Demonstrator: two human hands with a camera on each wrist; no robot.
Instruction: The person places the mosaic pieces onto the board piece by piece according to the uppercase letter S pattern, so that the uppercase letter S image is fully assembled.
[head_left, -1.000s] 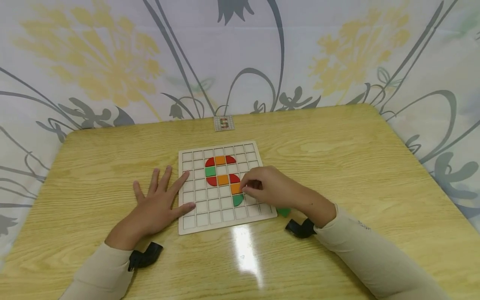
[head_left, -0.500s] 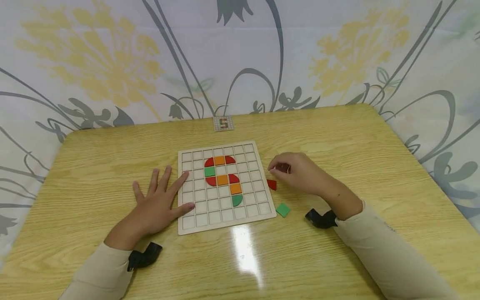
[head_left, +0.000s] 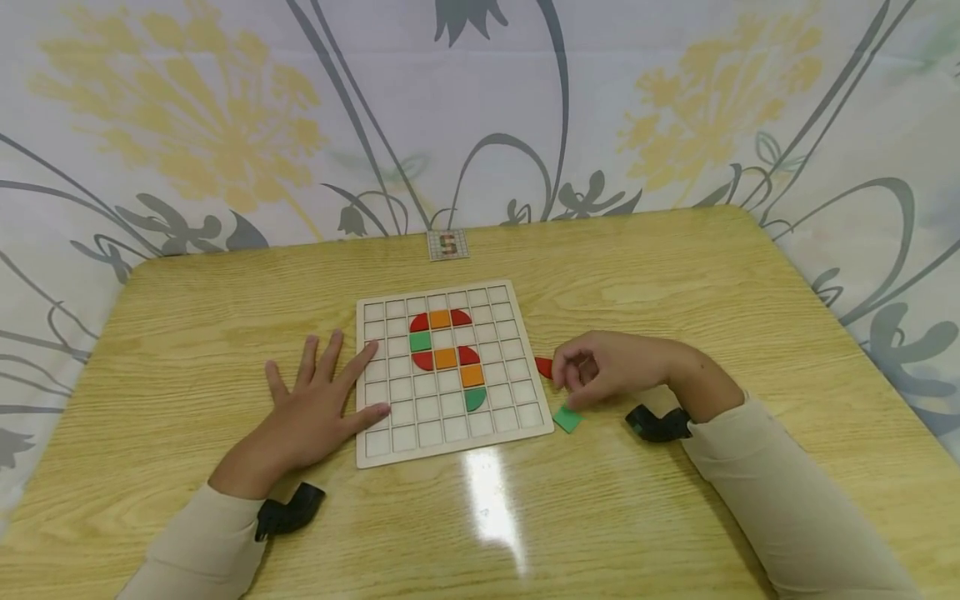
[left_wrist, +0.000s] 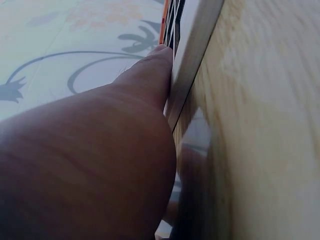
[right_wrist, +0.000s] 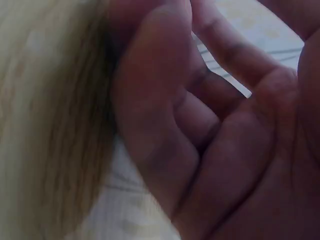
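A square wooden grid board (head_left: 427, 409) lies on the table, its cells partly filled with flat red, orange and green tiles in a curving line. My left hand (head_left: 311, 417) is spread at the board's left side, with index finger and thumb resting on its edge. The left wrist view shows my thumb (left_wrist: 150, 70) on the board's rim. To the right of the board, my right hand (head_left: 611, 367) is low over the table with loosely bent fingers. Its thumb is at a green square tile (head_left: 567, 419), contact unclear; a red tile (head_left: 543, 367) is partly hidden by its fingers.
A small card (head_left: 447, 245) with a pattern of coloured cells lies near the table's far edge. The wood-grain table (head_left: 660, 275) extends around the board. A flower-patterned cloth (head_left: 480, 108) hangs behind it. Black wrist mounts (head_left: 291, 511) sit at both sleeves.
My right hand has left the board, passed to the table on the right, then come down nearer me beside the loose red and green tiles. My left hand has stayed still.
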